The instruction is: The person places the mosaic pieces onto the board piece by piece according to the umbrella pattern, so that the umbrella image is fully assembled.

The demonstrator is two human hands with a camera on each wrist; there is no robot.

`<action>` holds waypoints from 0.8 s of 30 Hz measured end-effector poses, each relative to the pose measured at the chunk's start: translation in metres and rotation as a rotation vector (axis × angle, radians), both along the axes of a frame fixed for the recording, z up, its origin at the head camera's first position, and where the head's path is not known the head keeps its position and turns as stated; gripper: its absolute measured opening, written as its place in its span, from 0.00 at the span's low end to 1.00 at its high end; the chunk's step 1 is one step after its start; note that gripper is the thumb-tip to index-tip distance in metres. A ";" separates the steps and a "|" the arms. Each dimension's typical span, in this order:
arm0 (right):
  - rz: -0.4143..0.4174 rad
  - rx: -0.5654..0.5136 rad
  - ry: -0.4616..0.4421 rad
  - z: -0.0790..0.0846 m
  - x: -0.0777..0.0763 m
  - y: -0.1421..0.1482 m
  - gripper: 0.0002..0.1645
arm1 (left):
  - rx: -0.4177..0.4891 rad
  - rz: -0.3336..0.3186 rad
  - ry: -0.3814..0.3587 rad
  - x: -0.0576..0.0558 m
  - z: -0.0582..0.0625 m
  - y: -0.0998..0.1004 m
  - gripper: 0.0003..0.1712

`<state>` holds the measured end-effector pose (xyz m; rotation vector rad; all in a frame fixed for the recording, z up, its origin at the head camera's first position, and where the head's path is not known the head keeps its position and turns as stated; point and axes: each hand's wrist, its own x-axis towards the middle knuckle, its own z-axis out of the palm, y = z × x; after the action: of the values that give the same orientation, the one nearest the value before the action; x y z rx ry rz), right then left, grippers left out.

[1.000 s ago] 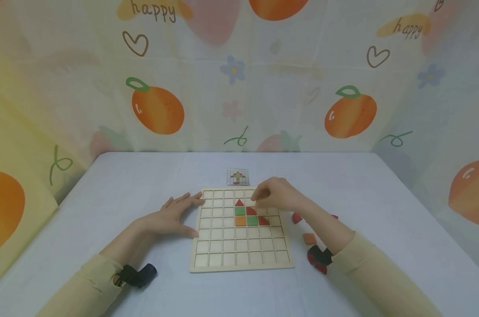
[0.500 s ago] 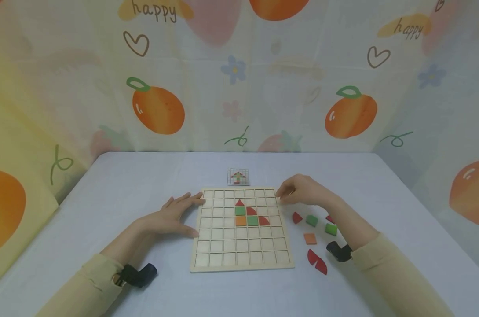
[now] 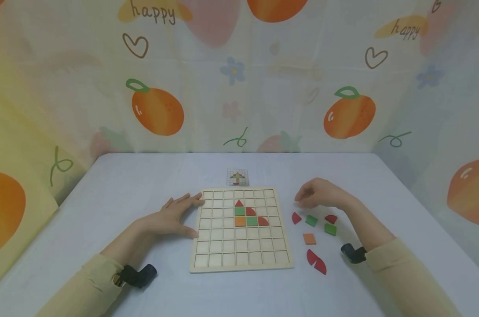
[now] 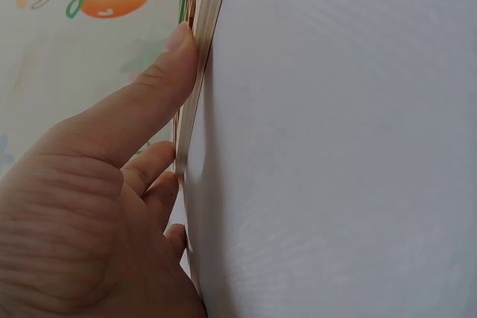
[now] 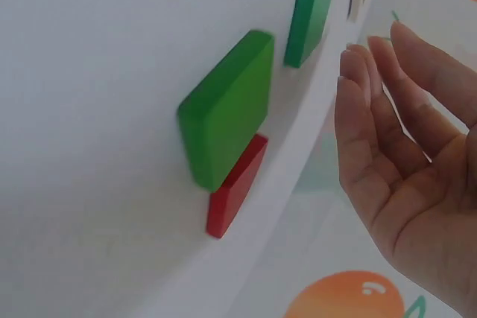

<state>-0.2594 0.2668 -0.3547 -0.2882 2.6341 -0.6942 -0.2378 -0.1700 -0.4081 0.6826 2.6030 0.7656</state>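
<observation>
With thumb and fingertips spread, my left hand (image 3: 170,218) touches the left edge of a wooden grid board (image 3: 231,253). The left wrist view shows the thumb (image 4: 168,72) against that edge. On the board lie a red triangle (image 3: 239,203), a green square (image 3: 239,211), an orange square (image 3: 240,221), another green square (image 3: 252,221) and two red quarter-circle pieces (image 3: 263,221). My right hand (image 3: 320,193) hovers right of the board, above loose pieces, its fingers loosely bent and holding nothing. Nearest to it are a red quarter-circle (image 3: 296,218) and a green square (image 3: 312,220).
A small pattern card (image 3: 237,177) lies behind the board. Further right are another red piece (image 3: 331,219), a green square (image 3: 330,229), an orange square (image 3: 309,238) and two red quarter-circles (image 3: 320,266). A printed curtain hangs behind the white table (image 3: 144,185).
My right hand has moved right, from over the board to above the loose pieces, uncovering the board's upper right cells. My left hand has stayed at the board's edge.
</observation>
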 end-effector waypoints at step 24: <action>-0.002 0.019 -0.084 -0.012 0.019 0.025 0.14 | 0.011 -0.005 -0.013 0.001 0.002 0.000 0.53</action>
<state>-0.2409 0.2916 -0.3667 -0.2450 2.5600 -0.6672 -0.2369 -0.1700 -0.4058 0.6847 2.5861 0.7815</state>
